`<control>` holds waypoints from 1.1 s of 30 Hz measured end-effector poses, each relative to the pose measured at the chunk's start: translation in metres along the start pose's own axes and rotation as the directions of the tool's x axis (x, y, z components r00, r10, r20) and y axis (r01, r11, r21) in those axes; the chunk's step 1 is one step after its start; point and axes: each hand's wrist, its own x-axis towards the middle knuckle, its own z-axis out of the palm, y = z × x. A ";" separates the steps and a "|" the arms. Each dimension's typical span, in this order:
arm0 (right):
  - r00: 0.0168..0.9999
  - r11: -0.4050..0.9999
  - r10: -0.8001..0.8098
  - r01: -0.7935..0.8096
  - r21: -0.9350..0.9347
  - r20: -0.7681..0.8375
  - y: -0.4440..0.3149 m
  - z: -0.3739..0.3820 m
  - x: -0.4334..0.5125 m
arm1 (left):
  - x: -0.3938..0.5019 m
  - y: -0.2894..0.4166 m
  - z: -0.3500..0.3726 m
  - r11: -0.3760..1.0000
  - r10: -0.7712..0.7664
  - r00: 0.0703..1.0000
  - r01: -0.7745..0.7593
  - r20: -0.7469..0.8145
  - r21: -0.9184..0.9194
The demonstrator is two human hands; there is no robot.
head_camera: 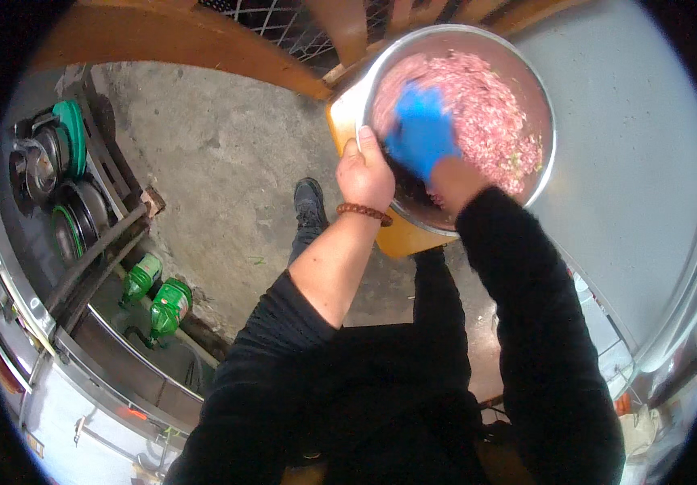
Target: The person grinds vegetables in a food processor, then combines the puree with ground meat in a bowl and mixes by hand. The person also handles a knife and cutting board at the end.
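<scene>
A large round metal bowl [551,130] rests on a yellow-orange stool or chair seat [406,237]. It holds pink minced meat [488,115] with small green bits. My bare left hand [367,173], with a brown beaded bracelet at the wrist, grips the bowl's near-left rim, thumb over the edge. My right hand [424,130], in a blue glove, is inside the bowl at the left edge of the meat. It is blurred, and its fingers cannot be made out clearly.
A grey flat surface [615,121] lies right of the bowl, wooden furniture [203,42] beyond it. At left, metal pans [91,206] and a green plastic lid or basin [71,136] sit on a low rack. Green plastic bottles [171,306] stand near the concrete floor's edge [215,139].
</scene>
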 end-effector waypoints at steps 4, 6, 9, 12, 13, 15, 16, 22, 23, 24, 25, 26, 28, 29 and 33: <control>0.942 0.898 -0.168 0.024 0.439 0.292 0.051 -0.063 -0.040 | -0.001 0.003 -0.009 0.998 0.036 0.997 -0.040 -0.073 -0.053; 0.937 0.910 0.254 -0.315 0.269 0.240 0.049 -0.065 0.002 | -0.005 0.004 -0.003 0.994 0.106 0.992 -0.108 -0.066 -0.030; 0.991 0.989 0.091 -0.079 0.124 -0.093 0.009 0.017 0.015 | -0.013 0.017 0.001 0.996 0.091 0.993 -0.090 -0.072 0.012; 0.989 0.982 -0.149 0.148 0.115 0.005 -0.006 0.006 -0.049 | -0.030 0.004 -0.021 0.962 -0.184 0.982 0.190 0.048 -0.197; 0.983 0.980 -0.159 0.145 0.139 0.095 0.000 -0.027 -0.070 | -0.030 -0.043 -0.025 0.980 -0.091 0.993 0.103 0.078 -0.172; 0.963 0.991 0.101 -0.118 0.055 0.249 0.029 -0.063 -0.091 | -0.051 -0.055 -0.034 0.880 -0.239 0.943 0.311 0.232 -0.359; 0.944 0.945 0.327 -0.327 -0.024 -0.037 0.039 -0.051 -0.099 | -0.045 -0.046 -0.038 0.959 -0.116 0.983 0.148 0.141 -0.243; 0.867 0.760 0.497 -0.416 0.499 -0.034 0.046 0.002 -0.008 | 0.007 0.002 -0.011 0.976 0.170 0.985 -0.165 -0.029 0.143; 0.949 0.863 0.314 -0.289 0.415 0.008 0.037 0.002 -0.021 | 0.012 0.004 -0.011 0.978 0.154 0.987 -0.146 -0.047 0.147; 0.991 0.933 0.104 -0.126 0.337 0.083 0.017 -0.016 -0.052 | 0.008 0.000 -0.015 0.983 0.117 0.990 -0.104 -0.078 0.150; 0.981 0.962 -0.095 0.048 0.267 0.167 0.006 -0.030 -0.075 | 0.005 0.000 -0.018 0.992 0.093 0.991 -0.085 -0.092 0.089; 0.965 0.959 -0.238 0.217 0.183 0.106 0.024 -0.027 -0.092 | 0.006 -0.003 -0.019 0.994 0.090 0.993 -0.086 -0.075 0.064; 0.980 0.964 0.141 -0.168 0.207 0.138 0.078 -0.020 -0.075 | 0.009 0.000 -0.023 0.985 0.135 0.990 -0.131 -0.032 0.110; 0.930 0.908 0.333 -0.361 0.214 0.156 0.095 -0.015 -0.055 | 0.009 0.009 -0.024 0.970 0.172 0.985 -0.170 0.001 0.176; 0.936 0.930 0.252 -0.164 0.329 -0.245 0.021 0.010 0.009 | 0.012 0.004 -0.017 0.974 0.146 0.989 -0.145 0.005 0.175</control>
